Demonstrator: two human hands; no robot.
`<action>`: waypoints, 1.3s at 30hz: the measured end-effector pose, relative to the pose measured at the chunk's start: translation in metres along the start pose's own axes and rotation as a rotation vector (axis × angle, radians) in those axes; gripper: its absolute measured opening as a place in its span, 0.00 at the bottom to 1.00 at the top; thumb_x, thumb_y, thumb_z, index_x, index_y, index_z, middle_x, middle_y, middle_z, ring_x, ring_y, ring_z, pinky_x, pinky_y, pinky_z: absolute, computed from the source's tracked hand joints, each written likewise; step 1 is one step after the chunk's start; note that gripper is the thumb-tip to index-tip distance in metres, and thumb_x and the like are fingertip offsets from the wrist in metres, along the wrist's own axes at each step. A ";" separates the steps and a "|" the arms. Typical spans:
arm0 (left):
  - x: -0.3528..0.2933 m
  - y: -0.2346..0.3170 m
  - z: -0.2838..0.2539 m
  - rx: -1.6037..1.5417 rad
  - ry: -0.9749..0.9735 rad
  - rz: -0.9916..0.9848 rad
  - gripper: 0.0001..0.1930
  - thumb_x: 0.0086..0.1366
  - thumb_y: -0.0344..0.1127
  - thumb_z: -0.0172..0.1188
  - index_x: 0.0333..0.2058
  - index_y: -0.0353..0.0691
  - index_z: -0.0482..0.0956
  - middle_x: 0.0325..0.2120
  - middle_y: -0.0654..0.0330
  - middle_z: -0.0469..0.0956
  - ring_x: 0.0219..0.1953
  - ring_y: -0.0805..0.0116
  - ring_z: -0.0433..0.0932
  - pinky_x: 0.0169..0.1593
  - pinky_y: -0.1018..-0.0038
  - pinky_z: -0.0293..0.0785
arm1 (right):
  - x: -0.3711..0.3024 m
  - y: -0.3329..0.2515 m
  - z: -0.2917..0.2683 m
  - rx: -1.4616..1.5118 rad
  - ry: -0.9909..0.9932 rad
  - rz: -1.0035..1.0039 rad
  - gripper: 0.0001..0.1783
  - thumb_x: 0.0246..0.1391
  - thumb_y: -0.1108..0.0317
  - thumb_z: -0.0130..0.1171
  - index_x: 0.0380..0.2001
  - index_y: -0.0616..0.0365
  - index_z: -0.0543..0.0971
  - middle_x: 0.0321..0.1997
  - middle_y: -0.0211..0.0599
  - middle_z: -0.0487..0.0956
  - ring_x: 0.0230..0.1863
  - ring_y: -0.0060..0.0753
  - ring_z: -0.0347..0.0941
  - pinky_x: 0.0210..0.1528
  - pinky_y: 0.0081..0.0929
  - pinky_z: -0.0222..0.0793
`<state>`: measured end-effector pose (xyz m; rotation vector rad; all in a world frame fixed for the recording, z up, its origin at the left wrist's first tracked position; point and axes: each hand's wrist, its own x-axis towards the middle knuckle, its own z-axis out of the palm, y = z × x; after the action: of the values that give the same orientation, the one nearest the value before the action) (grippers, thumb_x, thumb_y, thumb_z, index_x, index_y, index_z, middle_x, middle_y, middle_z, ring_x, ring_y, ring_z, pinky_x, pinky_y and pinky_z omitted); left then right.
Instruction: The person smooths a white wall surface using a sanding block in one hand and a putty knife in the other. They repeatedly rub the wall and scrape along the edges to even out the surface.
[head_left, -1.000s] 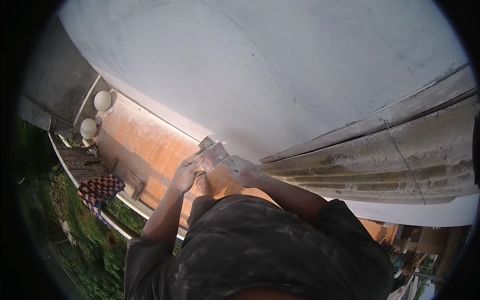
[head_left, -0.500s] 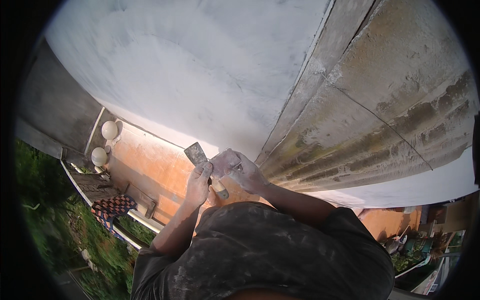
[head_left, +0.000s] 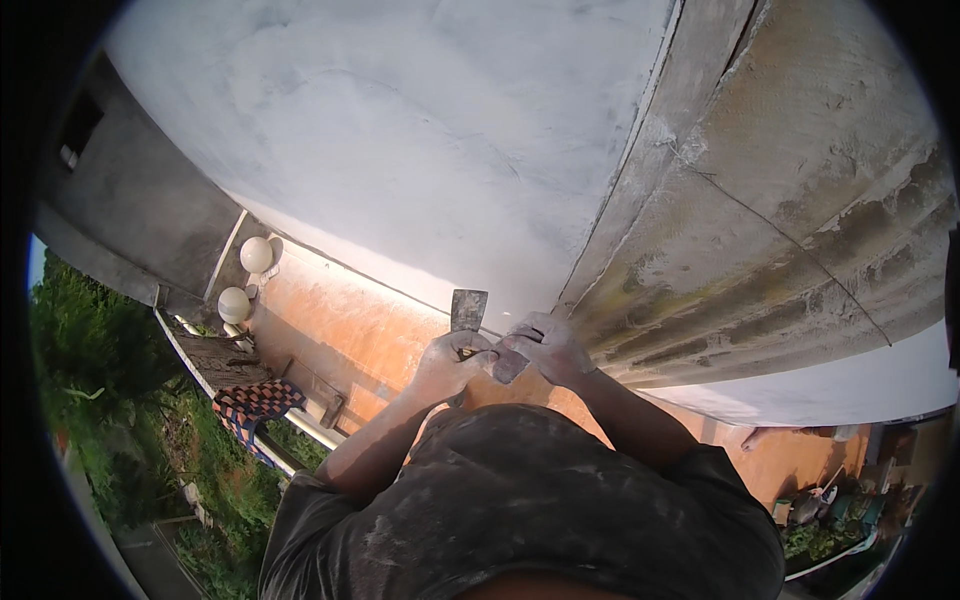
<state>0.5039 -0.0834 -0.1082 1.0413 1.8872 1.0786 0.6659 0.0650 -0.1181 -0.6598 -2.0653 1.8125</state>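
My left hand (head_left: 448, 366) is closed around a putty knife (head_left: 468, 310). Its flat, stained metal blade points up past my fingers, while most of the handle is hidden by the hand. Between both hands is a small, dusty, purplish-grey piece of sandpaper (head_left: 510, 367). My right hand (head_left: 552, 347) is closed on its right side, and the left thumb and fingertips touch its left edge. White dust coats both hands.
A white-plastered wall (head_left: 400, 130) rises ahead, beside a rough, stained corrugated slab (head_left: 790, 200) on the right. Below lies an orange floor (head_left: 330, 315). Two pale globes (head_left: 257, 255) and a railing with a checkered cloth (head_left: 258, 402) stand left; greenery lies beyond.
Both hands have shifted right in the picture. The putty knife blade has turned from leaning left to nearly upright. The sandpaper, spread out before, now looks smaller, folded or tilted between the fingers.
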 end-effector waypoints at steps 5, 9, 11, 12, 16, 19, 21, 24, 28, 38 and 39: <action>-0.001 -0.003 -0.011 0.007 0.028 0.120 0.09 0.66 0.35 0.63 0.37 0.35 0.84 0.27 0.60 0.83 0.31 0.75 0.79 0.35 0.74 0.74 | 0.013 0.003 0.010 -0.061 0.013 -0.001 0.10 0.57 0.68 0.65 0.39 0.64 0.82 0.33 0.32 0.84 0.37 0.22 0.78 0.41 0.24 0.73; 0.003 -0.005 -0.028 -0.088 0.082 0.097 0.08 0.67 0.34 0.61 0.37 0.35 0.84 0.28 0.61 0.83 0.31 0.75 0.79 0.36 0.75 0.73 | 0.019 0.007 0.033 0.444 0.125 0.077 0.16 0.59 0.73 0.63 0.49 0.67 0.77 0.44 0.36 0.81 0.44 0.25 0.77 0.48 0.27 0.74; 0.007 -0.007 -0.040 -0.226 0.082 0.046 0.08 0.67 0.33 0.61 0.38 0.35 0.83 0.28 0.62 0.83 0.31 0.77 0.78 0.35 0.77 0.73 | 0.023 0.004 0.049 0.598 0.136 0.042 0.18 0.60 0.74 0.63 0.52 0.67 0.75 0.48 0.37 0.80 0.47 0.25 0.76 0.51 0.28 0.74; 0.009 -0.007 -0.047 -0.269 0.103 0.027 0.07 0.68 0.33 0.61 0.38 0.35 0.83 0.28 0.62 0.83 0.31 0.77 0.78 0.35 0.78 0.73 | 0.025 0.001 0.058 0.636 0.128 0.014 0.20 0.59 0.73 0.64 0.53 0.66 0.75 0.50 0.35 0.80 0.49 0.25 0.75 0.52 0.27 0.73; 0.023 -0.014 -0.086 -0.328 0.016 0.079 0.06 0.69 0.29 0.60 0.38 0.33 0.82 0.26 0.62 0.83 0.29 0.80 0.78 0.33 0.79 0.72 | 0.044 -0.022 0.093 0.584 0.166 -0.005 0.18 0.60 0.73 0.63 0.53 0.65 0.77 0.51 0.33 0.79 0.52 0.24 0.74 0.53 0.27 0.72; 0.033 -0.027 -0.128 -0.226 -0.065 0.059 0.05 0.67 0.28 0.61 0.37 0.33 0.83 0.23 0.60 0.81 0.26 0.77 0.77 0.30 0.77 0.72 | 0.067 -0.045 0.118 0.542 0.108 -0.132 0.16 0.61 0.73 0.61 0.51 0.65 0.78 0.49 0.32 0.80 0.50 0.23 0.74 0.52 0.28 0.71; 0.038 -0.040 -0.162 -0.067 -0.048 0.090 0.05 0.66 0.27 0.61 0.36 0.33 0.83 0.22 0.57 0.80 0.24 0.74 0.77 0.28 0.75 0.71 | 0.082 -0.057 0.135 0.461 0.108 0.020 0.13 0.61 0.71 0.61 0.47 0.64 0.79 0.45 0.32 0.81 0.45 0.22 0.75 0.48 0.26 0.71; 0.041 -0.062 -0.213 0.188 -0.044 0.464 0.05 0.66 0.27 0.60 0.36 0.31 0.83 0.23 0.58 0.81 0.15 0.74 0.75 0.20 0.75 0.67 | 0.110 -0.063 0.164 0.224 0.054 0.059 0.14 0.57 0.68 0.62 0.45 0.64 0.79 0.41 0.31 0.80 0.42 0.21 0.74 0.46 0.26 0.71; 0.041 -0.089 -0.273 0.186 -0.186 0.324 0.05 0.62 0.24 0.61 0.35 0.33 0.84 0.24 0.52 0.80 0.24 0.63 0.79 0.30 0.71 0.73 | 0.145 -0.050 0.209 0.185 -0.123 0.071 0.19 0.54 0.65 0.63 0.47 0.63 0.77 0.40 0.30 0.79 0.40 0.24 0.75 0.45 0.27 0.72; 0.081 -0.106 -0.326 0.264 -0.259 0.447 0.08 0.62 0.21 0.61 0.40 0.32 0.83 0.27 0.54 0.81 0.26 0.68 0.79 0.31 0.72 0.74 | 0.186 -0.045 0.265 -0.075 -0.033 -0.044 0.18 0.64 0.64 0.54 0.55 0.59 0.76 0.51 0.36 0.79 0.46 0.32 0.76 0.52 0.32 0.74; 0.087 -0.104 -0.324 0.272 -0.264 0.427 0.11 0.62 0.20 0.60 0.43 0.32 0.82 0.28 0.54 0.81 0.26 0.69 0.78 0.31 0.73 0.74 | 0.185 -0.047 0.260 0.003 0.044 -0.030 0.19 0.65 0.65 0.53 0.56 0.58 0.76 0.53 0.38 0.78 0.49 0.34 0.76 0.55 0.33 0.72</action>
<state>0.1582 -0.1445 -0.0900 1.7113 1.6654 0.8666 0.3688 -0.0596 -0.1224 -0.6578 -2.0332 1.7687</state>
